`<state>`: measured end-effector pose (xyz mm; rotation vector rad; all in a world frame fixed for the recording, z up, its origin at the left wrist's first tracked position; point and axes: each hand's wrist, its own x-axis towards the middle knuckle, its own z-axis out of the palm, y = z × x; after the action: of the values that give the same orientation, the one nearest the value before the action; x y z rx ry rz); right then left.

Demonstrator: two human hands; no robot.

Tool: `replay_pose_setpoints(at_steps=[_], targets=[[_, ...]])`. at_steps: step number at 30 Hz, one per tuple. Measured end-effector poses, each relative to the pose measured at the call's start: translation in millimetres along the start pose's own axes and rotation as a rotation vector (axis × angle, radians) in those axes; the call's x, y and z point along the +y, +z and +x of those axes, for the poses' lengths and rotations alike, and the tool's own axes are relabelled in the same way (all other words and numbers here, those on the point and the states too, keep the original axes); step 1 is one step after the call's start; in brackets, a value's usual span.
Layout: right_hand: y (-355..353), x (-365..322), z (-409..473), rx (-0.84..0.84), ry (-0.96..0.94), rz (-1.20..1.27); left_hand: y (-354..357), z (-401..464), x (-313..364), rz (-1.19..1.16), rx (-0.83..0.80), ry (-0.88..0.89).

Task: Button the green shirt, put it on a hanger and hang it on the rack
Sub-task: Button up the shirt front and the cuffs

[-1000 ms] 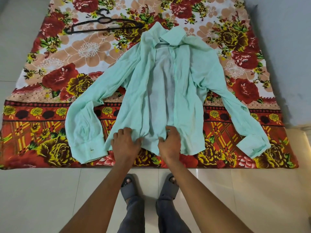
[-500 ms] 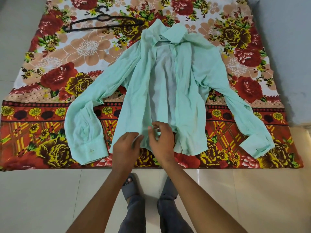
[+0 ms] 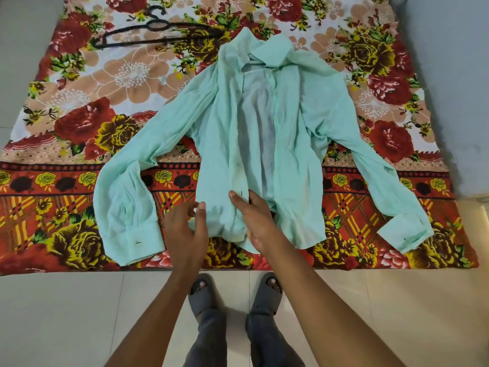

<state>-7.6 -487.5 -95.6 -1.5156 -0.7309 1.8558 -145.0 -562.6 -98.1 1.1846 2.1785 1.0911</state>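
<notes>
Right hand (image 3: pixel 255 221) pinches the near front edge of the pale green long-sleeved cotton shirt (image 3: pixel 299 144); left hand (image 3: pixel 186 231), fingers loosely parted, holds nothing. Shirt lies open on the red floral cloth (image 3: pixel 79 128); black plastic hanger (image 3: pixel 158 31) far left. Buttoning is barely begun: next, align both front edges.

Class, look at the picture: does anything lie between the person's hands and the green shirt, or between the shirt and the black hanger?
Nothing visible does. Both the left hand and right hand are already at the green shirt's lower front. The black hanger lies beside the collar on the floral cloth, with only cloth between.
</notes>
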Motion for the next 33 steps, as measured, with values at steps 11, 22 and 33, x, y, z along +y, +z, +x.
replay_pose_setpoints(at_steps=[11,22,33], targets=[[-2,-6,-4,0.302,-0.275,-0.31,-4,28,-24,0.273,-0.113,-0.244],[-4,2,5,0.154,-0.099,-0.385,19,41,12,0.312,-0.122,0.14],[-5,-54,68,0.045,0.131,0.062,56,30,-38,0.676,-0.44,0.431]])
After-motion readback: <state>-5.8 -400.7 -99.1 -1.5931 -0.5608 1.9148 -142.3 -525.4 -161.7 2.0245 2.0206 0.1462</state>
